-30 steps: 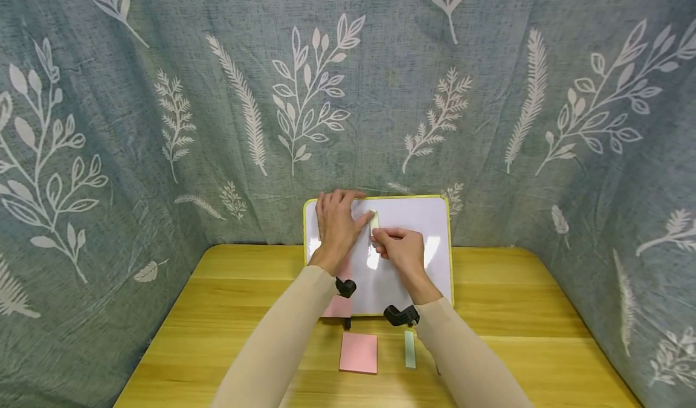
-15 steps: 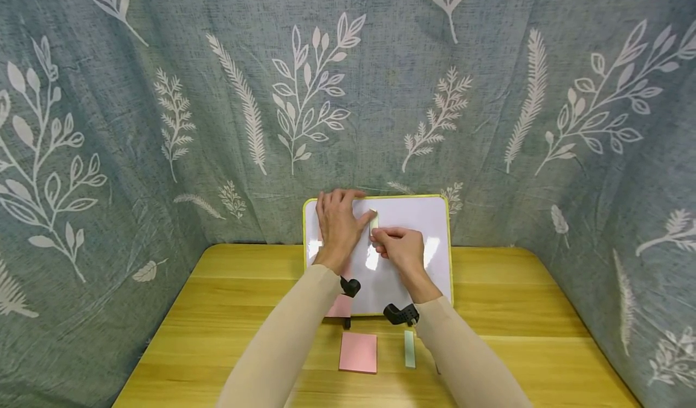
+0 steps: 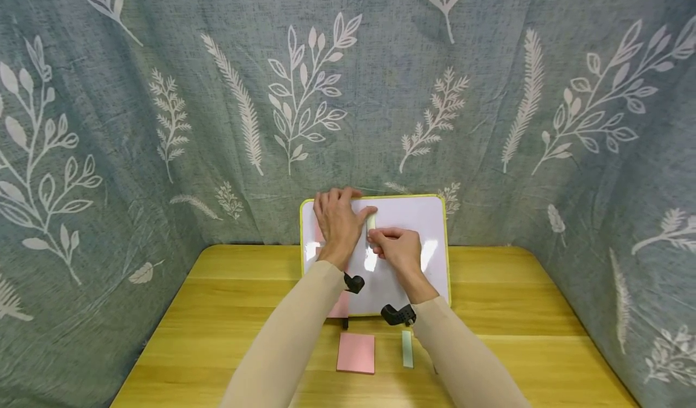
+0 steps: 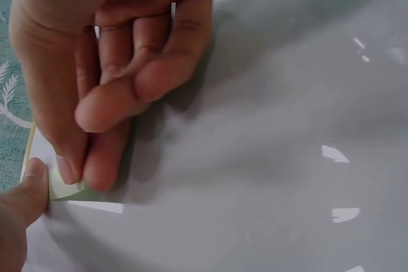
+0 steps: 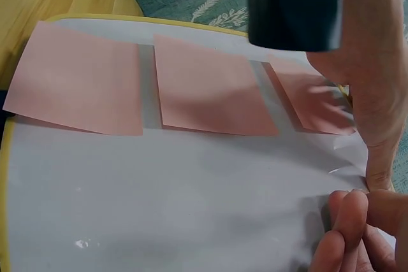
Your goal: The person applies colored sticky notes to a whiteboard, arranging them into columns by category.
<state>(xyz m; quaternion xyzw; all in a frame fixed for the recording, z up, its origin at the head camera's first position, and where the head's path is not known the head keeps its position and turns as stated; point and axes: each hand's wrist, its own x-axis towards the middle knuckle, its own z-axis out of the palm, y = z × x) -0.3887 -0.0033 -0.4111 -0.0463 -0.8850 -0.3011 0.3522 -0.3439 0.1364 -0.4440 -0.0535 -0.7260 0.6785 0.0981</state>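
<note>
A pale green sticky strip [image 3: 371,221] lies upright near the top middle of a yellow-edged whiteboard [image 3: 391,290]. My left hand [image 3: 338,223] spreads over the board's upper left, and its thumb presses the strip's top end. Just below, my right hand [image 3: 402,248] pinches the strip's lower end between thumb and index finger. In the left wrist view, a small part of the green strip [image 4: 64,190] shows between the left thumb and the right fingertips. The right wrist view has three pink sticky notes [image 5: 210,90] in a row along one side of the board.
On the wooden table [image 3: 500,311] before the board lie a pink sticky-note pad [image 3: 356,353] and a narrow green strip pad [image 3: 408,349]. A leaf-patterned curtain [image 3: 348,93] hangs close behind the board. Both wrists carry black cameras [image 3: 399,315].
Both hands keep their places at the strip. My left wrist and forearm have shifted slightly right, and the head view has turned a little.
</note>
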